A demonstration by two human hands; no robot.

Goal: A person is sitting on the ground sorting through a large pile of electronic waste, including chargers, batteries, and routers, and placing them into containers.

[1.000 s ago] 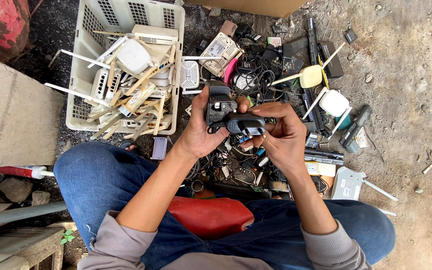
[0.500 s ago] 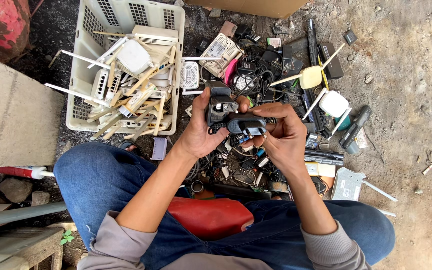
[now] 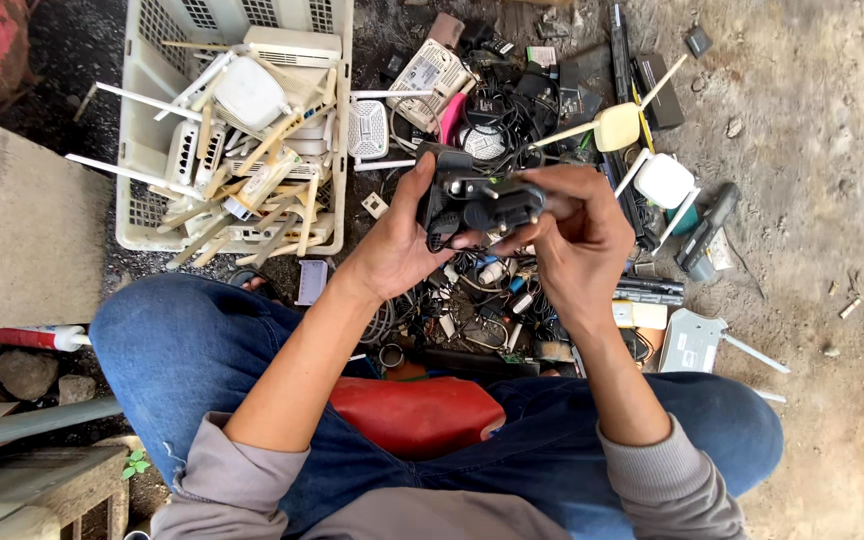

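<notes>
My left hand grips a black power adapter with metal prongs, held above the pile of electronic scrap. My right hand pinches a second dark rounded piece that lies across the adapter's front. Both hands meet at chest height between my knees, which are in blue jeans. Whether the two dark pieces are joined cannot be told.
A white plastic crate at upper left holds several white routers and antennas. More routers, cables and black boxes lie on the dirt ahead. A red stool seat shows between my legs. A concrete block stands at left; a white router lies at right.
The hands stay in the same place; the right hand has shifted its grip slightly on the dark piece across the adapter.
</notes>
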